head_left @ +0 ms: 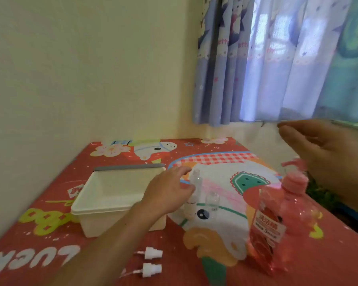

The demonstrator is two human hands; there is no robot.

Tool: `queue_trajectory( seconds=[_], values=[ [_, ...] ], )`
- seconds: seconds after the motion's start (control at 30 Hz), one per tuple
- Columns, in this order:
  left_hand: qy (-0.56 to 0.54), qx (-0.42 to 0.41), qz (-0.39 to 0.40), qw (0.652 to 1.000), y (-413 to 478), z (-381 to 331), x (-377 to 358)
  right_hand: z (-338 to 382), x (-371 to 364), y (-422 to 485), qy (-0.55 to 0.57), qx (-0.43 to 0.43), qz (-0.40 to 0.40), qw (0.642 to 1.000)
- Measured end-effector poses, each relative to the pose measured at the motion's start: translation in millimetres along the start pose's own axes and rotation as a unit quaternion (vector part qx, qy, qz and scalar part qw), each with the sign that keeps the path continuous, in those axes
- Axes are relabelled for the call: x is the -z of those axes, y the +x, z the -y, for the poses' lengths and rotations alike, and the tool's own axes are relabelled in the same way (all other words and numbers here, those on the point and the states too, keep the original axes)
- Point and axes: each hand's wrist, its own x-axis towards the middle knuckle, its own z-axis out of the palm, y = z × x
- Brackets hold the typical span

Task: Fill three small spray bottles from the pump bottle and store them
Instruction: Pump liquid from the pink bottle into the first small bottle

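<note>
Filling seems about to begin: the left hand [170, 188], fingers apart, reaches to a capless spray bottle [195, 180]. The right hand [322, 145] hovers spread above the pump bottle [293, 213], and the next move needs the nozzle set over the bottle's neck.

Two parts of the person are on record: the left hand [170, 193] with the left forearm [112, 244], and the right hand [329, 149]. The left forearm is bare along its whole visible length, from the lower frame edge to the wrist, a long slim shape narrowing toward the wrist; the hand is bare as well, with knuckles and thumb legible but nails too soft to read. The right hand is also bare, imaged large and motion-blurred near the right edge, with smeared fingertips and the arm past the wrist cut off by the frame.
</note>
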Motion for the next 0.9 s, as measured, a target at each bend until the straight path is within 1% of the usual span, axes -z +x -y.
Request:
queue_trajectory(
  seconds=[0.03, 0.07, 0.17, 0.27, 0.3, 0.43, 0.53, 0.7, 0.9],
  values=[
    [0.019, 0.005, 0.01, 1.0, 0.3, 0.8, -0.9, -4.2, -0.7, -0.1, 0.05, -0.025, -0.011, 0.998],
    [0.035, 0.006, 0.011, 0.999, 2.5, 0.7, -4.6, -13.1, -1.3, 0.2, 0.093, -0.063, -0.005, 0.994],
    [0.056, 0.012, 0.03, 0.998, 3.3, 3.2, -13.2, -23.7, -10.4, -5.3, 0.173, -0.14, 0.035, 0.974],
    [0.063, 0.015, 0.038, 0.997, 7.7, 0.4, -21.6, -29.9, -17.0, -11.0, 0.217, -0.153, 0.052, 0.963],
    [0.068, 0.017, 0.039, 0.997, 9.0, 0.6, -24.3, -32.9, -19.8, -11.1, 0.238, -0.155, 0.045, 0.958],
    [0.096, 0.021, 0.039, 0.994, 12.4, 1.2, -32.1, -38.5, -25.4, -14.7, 0.326, -0.178, 0.048, 0.927],
    [0.127, 0.026, 0.042, 0.991, 14.8, 0.5, -37.3, -41.0, -28.9, -17.9, 0.348, -0.194, 0.05, 0.916],
    [0.169, 0.012, 0.04, 0.985, 16.5, 1.7, -46.1, -43.5, -29.7, -18.6, 0.345, -0.192, 0.051, 0.917],
    [0.149, 0.024, 0.026, 0.988, 13.6, 0.0, -44.0, -48.3, -30.8, -17.9, 0.338, -0.177, 0.054, 0.923]
  ],
)
